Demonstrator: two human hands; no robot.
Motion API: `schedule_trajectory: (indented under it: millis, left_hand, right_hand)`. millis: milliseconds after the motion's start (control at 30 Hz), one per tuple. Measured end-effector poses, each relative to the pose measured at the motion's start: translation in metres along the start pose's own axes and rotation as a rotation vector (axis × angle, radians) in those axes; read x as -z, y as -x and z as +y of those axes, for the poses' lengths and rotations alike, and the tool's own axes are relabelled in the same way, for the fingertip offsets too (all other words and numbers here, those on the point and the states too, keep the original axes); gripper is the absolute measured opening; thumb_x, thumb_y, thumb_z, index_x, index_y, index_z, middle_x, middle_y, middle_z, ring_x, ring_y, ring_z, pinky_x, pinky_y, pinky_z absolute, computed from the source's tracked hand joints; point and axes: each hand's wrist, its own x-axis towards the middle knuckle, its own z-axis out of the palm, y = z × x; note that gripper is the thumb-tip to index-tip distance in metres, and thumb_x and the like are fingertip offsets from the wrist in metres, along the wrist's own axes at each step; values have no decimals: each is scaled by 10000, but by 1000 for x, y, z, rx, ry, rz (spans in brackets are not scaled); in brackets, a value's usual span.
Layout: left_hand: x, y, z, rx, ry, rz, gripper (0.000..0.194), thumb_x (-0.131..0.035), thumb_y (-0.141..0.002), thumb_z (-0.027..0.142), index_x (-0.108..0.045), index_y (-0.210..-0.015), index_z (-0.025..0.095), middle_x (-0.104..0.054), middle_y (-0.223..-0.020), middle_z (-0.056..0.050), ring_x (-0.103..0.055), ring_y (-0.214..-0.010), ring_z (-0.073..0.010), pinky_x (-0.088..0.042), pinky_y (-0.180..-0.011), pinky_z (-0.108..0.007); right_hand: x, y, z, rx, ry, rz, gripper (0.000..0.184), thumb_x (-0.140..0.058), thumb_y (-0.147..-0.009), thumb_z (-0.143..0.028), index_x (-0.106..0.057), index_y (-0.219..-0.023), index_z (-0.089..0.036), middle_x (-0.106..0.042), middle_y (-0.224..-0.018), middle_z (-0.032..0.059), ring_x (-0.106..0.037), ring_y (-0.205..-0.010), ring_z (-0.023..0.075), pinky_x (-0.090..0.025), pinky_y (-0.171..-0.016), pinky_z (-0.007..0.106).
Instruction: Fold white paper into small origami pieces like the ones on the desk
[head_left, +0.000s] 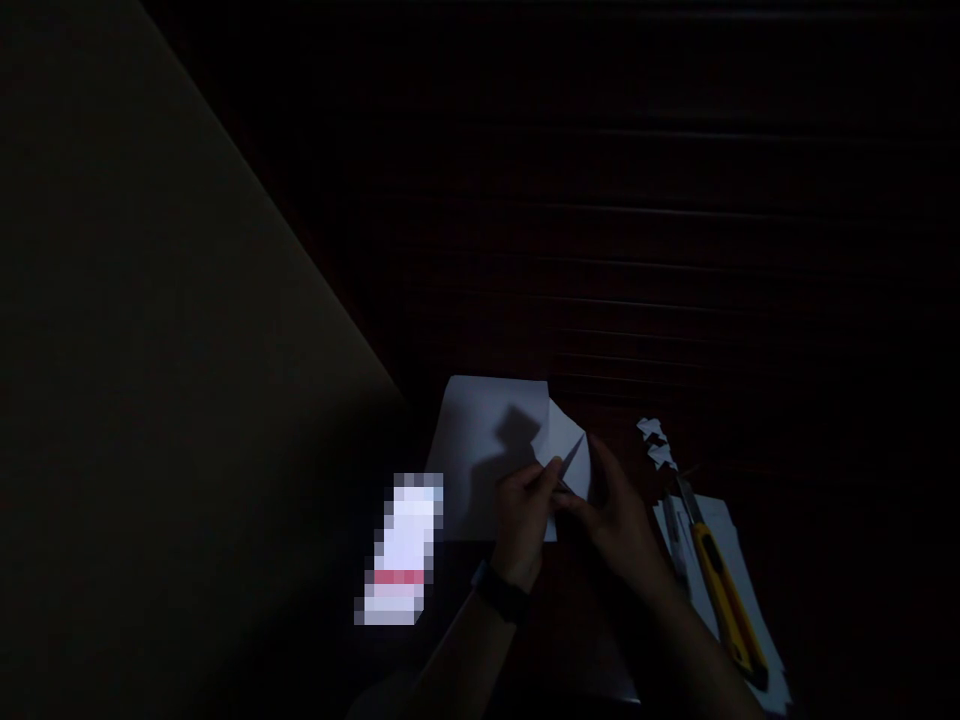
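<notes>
Paper (575, 455), partly folded, is pinched between our left hand (523, 520) and right hand (616, 525), just above the table (592, 640), with the yellow cutter (724, 595) lying off to our right.

The left hand (523, 515) and right hand (619, 510) are close together, fingers bent and pinching. Both arms reach in from the near side.
</notes>
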Motion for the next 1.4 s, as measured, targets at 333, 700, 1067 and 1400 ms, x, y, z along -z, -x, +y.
schedule_trajectory:
  millis: [333, 700, 1067, 1400]
  left_hand:
    - [0, -5, 5, -35, -116, 17, 305, -635, -715, 414, -643, -655, 115, -655, -638, -56, -623, -626, -161, -485, -555, -238]
    - [12, -10, 6, -54, -111, -75, 324, -628, -721, 429, -663, -698, 108, -645, -647, -50, -582, -583, -129, -444, -528, -224]
    - [17, 0, 20, 64, -263, -383, 334, -621, -711, 445, -641, -647, 119, -617, -612, -27, -534, -543, -119, -391, -486, -212]
    - [24, 10, 10, -53, -326, -373, 392, -598, -712, 494, -681, -711, 110, -618, -615, -31, -498, -525, -118, -322, -464, -218]
  right_hand:
    - [16, -4, 11, -133, -33, 217, 410, -501, -831, -431, -549, -1177, -216, -641, -1073, 92, -584, -956, 256, -456, -784, 339]
    - [20, -8, 13, -407, -685, -23, 453, -753, -637, -319, -612, -1056, -224, -687, -793, 35, -632, -672, 205, -488, -644, 338]
    - [42, -1, 14, -316, -525, -286, 448, -714, -678, -321, -592, -1096, -215, -708, -789, 46, -655, -676, 225, -496, -651, 354]
    - [45, 24, 10, -285, -416, -326, 350, -687, -696, -356, -640, -1003, -194, -704, -744, 36, -652, -701, 218, -488, -662, 326]
